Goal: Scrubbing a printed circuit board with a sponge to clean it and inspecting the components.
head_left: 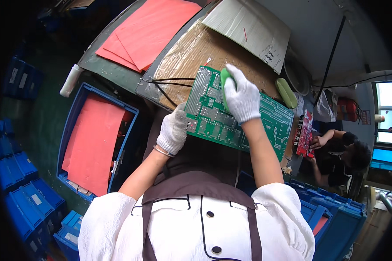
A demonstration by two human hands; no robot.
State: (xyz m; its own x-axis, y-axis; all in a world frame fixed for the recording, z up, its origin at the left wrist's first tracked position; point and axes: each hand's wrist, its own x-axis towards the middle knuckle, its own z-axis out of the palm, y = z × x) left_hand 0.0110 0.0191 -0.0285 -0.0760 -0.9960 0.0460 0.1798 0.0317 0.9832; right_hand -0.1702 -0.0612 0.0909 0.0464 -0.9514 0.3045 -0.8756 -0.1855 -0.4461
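The green circuit board [237,117] lies on the near edge of a cardboard-covered table [196,56], solder side up, so that its face can be reached from above. The left hand [173,129], in a white glove, is clamped on the board's near left corner, probably to keep it from sliding. The right hand [241,98] (also gloved) is closed around a green brush-like tool [225,80] and presses it on the board; the tool's working end is hidden under the fingers, so its exact kind is hard to tell. A blue crate with pink sheets [96,139] stands on the left, and another person at far right holds a red board [305,135].
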